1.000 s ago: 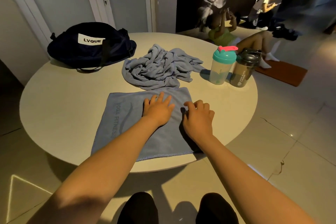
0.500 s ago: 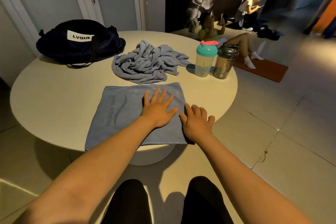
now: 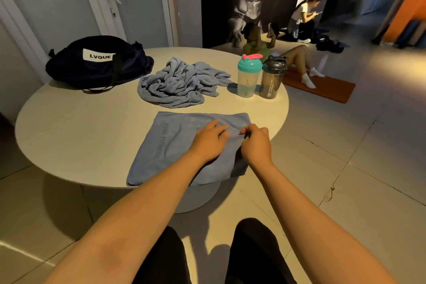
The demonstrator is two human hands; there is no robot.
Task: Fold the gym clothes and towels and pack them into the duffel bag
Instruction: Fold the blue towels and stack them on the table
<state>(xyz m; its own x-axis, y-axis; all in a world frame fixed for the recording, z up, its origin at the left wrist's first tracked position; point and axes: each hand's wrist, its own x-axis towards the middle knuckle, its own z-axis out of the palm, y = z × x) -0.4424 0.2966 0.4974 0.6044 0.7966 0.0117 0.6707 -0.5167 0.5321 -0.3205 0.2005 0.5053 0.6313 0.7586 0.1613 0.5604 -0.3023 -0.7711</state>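
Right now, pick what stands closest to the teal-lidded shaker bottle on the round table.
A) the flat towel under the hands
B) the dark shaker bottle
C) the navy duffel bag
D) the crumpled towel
B: the dark shaker bottle stands right beside the teal-lidded shaker bottle, with hardly any gap showing between them.

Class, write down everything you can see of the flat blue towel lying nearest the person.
The towel is pale blue, soft-looking cloth, spread flat in a rough rectangle. YOGA FITNESS and a curved line are printed in darker blue near its left side. It lies on the round table, its near edge at the rim. The left hand rests on it with relaxed fingers. The right hand sits curled on its right part; whether it pinches the cloth is unclear.
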